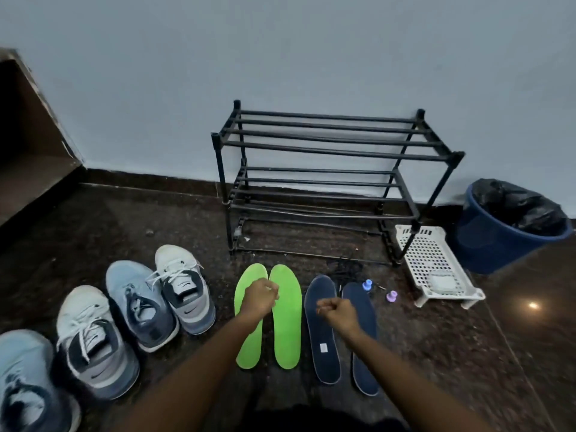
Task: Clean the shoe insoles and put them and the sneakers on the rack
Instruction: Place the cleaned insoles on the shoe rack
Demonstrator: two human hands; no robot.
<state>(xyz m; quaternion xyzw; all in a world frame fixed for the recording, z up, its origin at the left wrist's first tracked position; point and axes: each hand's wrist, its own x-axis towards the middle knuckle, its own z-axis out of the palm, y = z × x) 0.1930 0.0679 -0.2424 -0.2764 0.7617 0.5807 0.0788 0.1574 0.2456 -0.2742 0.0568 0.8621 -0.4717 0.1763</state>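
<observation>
You are holding both arms out over the floor; your left hand point(260, 296) is curling into a loose fist above the toe ends of the green insoles point(286, 335), gripping nothing that shows; your right hand point(338, 311) is curling the same way over the navy insoles point(321, 328), and nothing is showing in its grip either; both pairs are lying flat on the dark floor point(436, 353), side by side, toes pointing toward the black rack point(327, 151), which is standing against the wall with its bars bare; a small white label point(323, 347) is sitting on the heel of the left navy insole, too small to read; to your left, four sneakers are standing in a slanting row: a white-and-grey sneaker point(184, 291) just beside the green pair, showing a swoosh mark on its heel and tongue, then a light blue sneaker point(140, 307), another white-and-grey one point(93, 341) and another light blue one point(25, 385); no other writing is legible; a white perforated tray point(433, 263) is resting by the rack's right leg, with a blue bin point(486, 247) lined in black beyond it.
</observation>
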